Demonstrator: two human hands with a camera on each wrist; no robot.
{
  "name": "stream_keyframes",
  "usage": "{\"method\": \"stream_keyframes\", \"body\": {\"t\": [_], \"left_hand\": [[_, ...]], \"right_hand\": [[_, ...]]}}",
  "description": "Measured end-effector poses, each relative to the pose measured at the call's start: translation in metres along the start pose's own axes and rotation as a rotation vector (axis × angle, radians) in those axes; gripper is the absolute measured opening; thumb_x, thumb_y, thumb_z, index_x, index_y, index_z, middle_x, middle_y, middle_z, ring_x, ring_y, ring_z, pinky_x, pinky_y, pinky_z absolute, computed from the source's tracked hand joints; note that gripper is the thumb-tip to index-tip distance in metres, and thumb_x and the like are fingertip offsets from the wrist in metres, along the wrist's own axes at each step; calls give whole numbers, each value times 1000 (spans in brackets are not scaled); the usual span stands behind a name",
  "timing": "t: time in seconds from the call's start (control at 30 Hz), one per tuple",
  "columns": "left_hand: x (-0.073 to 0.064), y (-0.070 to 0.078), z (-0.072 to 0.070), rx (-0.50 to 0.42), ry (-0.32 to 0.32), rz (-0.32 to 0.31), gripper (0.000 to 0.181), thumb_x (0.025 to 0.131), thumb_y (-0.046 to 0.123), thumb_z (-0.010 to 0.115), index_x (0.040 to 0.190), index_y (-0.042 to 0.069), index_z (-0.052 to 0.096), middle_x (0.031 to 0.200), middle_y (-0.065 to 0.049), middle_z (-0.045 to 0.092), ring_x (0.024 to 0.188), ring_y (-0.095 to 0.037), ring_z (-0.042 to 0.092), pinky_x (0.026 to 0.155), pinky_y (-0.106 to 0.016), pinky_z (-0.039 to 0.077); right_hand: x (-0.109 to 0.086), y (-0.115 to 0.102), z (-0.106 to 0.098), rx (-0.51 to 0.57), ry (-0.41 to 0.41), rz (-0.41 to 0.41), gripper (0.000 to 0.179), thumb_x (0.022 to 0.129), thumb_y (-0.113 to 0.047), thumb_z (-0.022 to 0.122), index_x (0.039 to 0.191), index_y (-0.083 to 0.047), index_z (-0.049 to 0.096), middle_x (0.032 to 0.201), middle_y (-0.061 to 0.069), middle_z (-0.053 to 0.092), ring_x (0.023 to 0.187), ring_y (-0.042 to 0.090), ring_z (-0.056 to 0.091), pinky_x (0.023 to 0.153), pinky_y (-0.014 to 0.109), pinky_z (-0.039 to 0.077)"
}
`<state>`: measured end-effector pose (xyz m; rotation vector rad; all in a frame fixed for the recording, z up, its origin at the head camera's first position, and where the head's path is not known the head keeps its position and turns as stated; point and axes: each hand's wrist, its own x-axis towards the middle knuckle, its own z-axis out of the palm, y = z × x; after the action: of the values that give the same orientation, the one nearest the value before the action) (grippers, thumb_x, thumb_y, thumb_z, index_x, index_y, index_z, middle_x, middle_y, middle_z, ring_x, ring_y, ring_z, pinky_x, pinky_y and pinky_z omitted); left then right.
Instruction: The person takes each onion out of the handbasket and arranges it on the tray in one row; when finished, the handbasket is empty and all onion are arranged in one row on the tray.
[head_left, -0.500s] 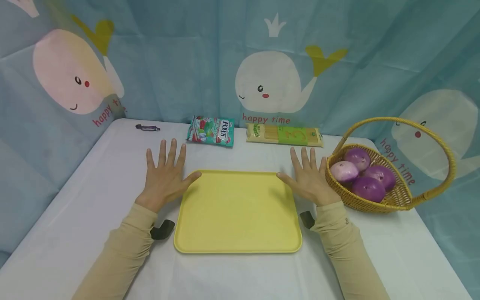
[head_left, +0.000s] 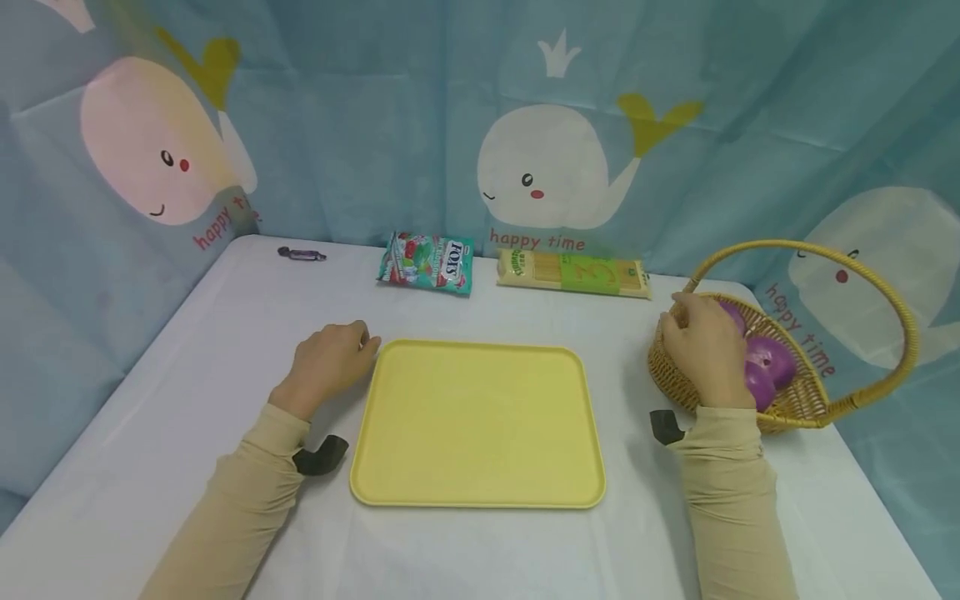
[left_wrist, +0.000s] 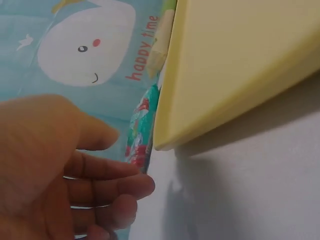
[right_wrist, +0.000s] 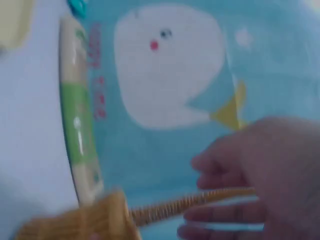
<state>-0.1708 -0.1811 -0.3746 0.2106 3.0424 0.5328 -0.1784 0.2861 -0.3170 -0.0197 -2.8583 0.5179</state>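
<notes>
My right hand (head_left: pixel 705 346) is over the left side of the wicker basket (head_left: pixel 806 400), its fingers loosely bent. Under and beside it lie smooth, round purple onions (head_left: pixel 770 360), partly hidden by the hand. In the right wrist view, the blurred basket handle (right_wrist: pixel 170 207) passes behind the fingers, and nothing shows in their grasp. The left hand (head_left: pixel 330 362) hovers by the upper left corner of the yellow tray (head_left: pixel 480 425), fingers relaxed and holding nothing. In the left wrist view, those fingers (left_wrist: pixel 112 192) hang slightly curled, apart from the tray edge.
Along the back of the white table lie a small purple wrapped candy (head_left: pixel 302 254), a teal FOX'S candy bag (head_left: pixel 426 263) and a pack of noodles (head_left: pixel 573 272). A blue whale-print curtain (head_left: pixel 360 125) hangs behind and at both sides.
The right hand has moved right, from beside the tray to over the basket, its spread fingers now bent. The left hand's spread fingers have relaxed and drawn in.
</notes>
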Motion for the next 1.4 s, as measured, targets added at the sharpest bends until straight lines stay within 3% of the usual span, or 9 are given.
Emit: {"method": "stream_keyframes", "body": {"t": [0.1,0.2,0.43,0.67,0.9,1.03,1.2,1.3,1.4], "left_hand": [[0,0,0,-78,-49,-2,28,99,26,47,88,4,60,67,-6,53,58,-17,47,50,-28,36],[1,-1,1,-113,-89,-1,27,99,25,47,84,7,59,67,-4,52,60,-17,47,53,-28,36],[4,-7,4,-129,-161,42,20,98,20,47,92,7,61,72,-4,54,64,-16,48,56,-29,36],[7,-11,4,-150,-184,47,19,97,19,45,93,8,61,73,-3,54,65,-16,48,57,-28,37],[6,-13,9,-161,-198,69,19,99,17,44,90,8,58,72,-4,52,65,-16,47,57,-28,37],[5,-14,12,-174,-223,69,19,99,17,42,89,8,56,72,-3,52,65,-15,47,57,-28,37],[2,-14,12,-187,-232,63,19,98,18,42,89,7,55,72,-4,52,64,-15,47,57,-28,37],[1,-14,12,-182,-223,67,19,98,18,43,89,7,55,72,-4,52,64,-15,47,57,-28,37],[0,-13,11,-178,-222,65,19,99,18,43,89,7,55,71,-3,51,63,-15,46,57,-27,37]], "right_hand": [[1,16,-9,-34,-50,162,47,98,-31,45,132,0,51,128,33,50,117,52,46,89,67,38],[3,28,-12,-82,-143,259,58,98,-38,40,139,2,44,138,39,38,125,59,35,95,73,32],[6,37,-6,-155,-231,230,55,96,-35,44,135,3,49,135,40,42,118,64,39,93,75,33],[4,37,-14,-112,-365,225,73,93,-45,52,148,-2,29,144,36,35,122,65,36,93,77,29],[1,33,-8,-95,-262,222,74,88,-46,60,143,-3,36,138,36,40,122,60,39,88,77,31],[-7,21,-15,-44,-133,246,81,83,-44,66,146,-5,34,137,41,35,120,60,38,88,73,34],[-18,-13,-26,96,-15,99,78,87,-42,65,148,-5,34,136,37,40,118,52,41,90,68,36],[-19,-36,-15,168,-50,-48,74,88,-37,66,147,-5,37,135,31,45,113,45,48,89,62,42],[-16,-58,10,182,-135,-181,72,87,-34,70,146,-6,39,133,27,49,105,38,56,84,53,48]]}}
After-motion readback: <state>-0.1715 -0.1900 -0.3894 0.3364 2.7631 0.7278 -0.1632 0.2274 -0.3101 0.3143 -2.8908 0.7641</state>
